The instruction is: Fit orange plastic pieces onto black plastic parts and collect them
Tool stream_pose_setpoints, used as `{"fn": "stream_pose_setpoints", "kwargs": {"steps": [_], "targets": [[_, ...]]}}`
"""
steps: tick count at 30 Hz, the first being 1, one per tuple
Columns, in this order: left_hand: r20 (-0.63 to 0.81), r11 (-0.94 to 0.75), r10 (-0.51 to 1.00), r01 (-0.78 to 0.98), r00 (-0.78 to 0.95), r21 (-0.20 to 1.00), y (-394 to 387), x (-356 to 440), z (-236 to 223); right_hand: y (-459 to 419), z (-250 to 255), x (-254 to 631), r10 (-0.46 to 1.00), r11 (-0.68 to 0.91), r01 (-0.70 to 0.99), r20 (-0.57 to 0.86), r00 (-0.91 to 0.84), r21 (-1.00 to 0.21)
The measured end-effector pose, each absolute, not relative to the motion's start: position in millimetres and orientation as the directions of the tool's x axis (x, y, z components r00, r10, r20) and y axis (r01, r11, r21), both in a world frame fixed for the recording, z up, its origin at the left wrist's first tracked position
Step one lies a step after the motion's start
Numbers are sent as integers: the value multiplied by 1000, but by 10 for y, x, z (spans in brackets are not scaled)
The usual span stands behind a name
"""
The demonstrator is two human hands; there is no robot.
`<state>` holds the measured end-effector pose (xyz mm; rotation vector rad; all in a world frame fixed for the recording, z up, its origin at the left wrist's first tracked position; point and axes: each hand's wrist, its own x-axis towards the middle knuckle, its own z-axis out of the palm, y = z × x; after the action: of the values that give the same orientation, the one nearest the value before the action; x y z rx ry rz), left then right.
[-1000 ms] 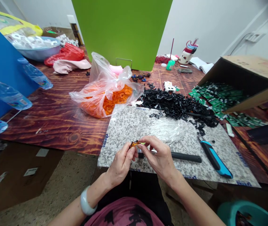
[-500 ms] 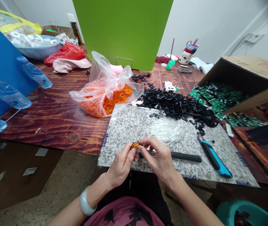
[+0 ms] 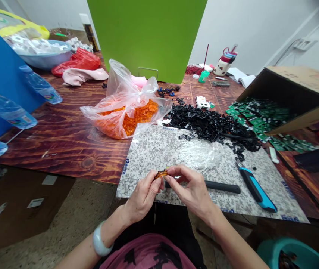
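A dark-red wood-grain worktop (image 3: 72, 145) carries a speckled grey board (image 3: 153, 149). A cardboard box (image 3: 302, 80) lies behind the board to the right, its mouth facing the board; a clear bag (image 3: 118, 76) of orange parts sits at the board's back left corner. A heap of black parts (image 3: 212, 125) spreads along the board's far edge. Over the board's near side, the left hand (image 3: 142, 194) and right hand (image 3: 191, 188) nearly meet, fingers pinched together at opposite ends of a small amber piece (image 3: 161, 173), above the board. A blue-and-black cutter (image 3: 256, 188) rests on the board's right part.
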<state>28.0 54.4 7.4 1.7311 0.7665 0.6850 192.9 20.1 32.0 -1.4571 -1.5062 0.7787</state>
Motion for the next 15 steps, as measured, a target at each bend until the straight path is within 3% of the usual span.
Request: {"fn": "stream_pose_setpoints", "kwargs": {"steps": [10,15], "targets": [[88,-281,708,165,700,945,564,224,106,193,257,2002,993,4,121,-10,-118,-993],[84,-319,675,188,733,929,576,210,132,171,304,1996,992,4,122,-11,-123,-993]]}}
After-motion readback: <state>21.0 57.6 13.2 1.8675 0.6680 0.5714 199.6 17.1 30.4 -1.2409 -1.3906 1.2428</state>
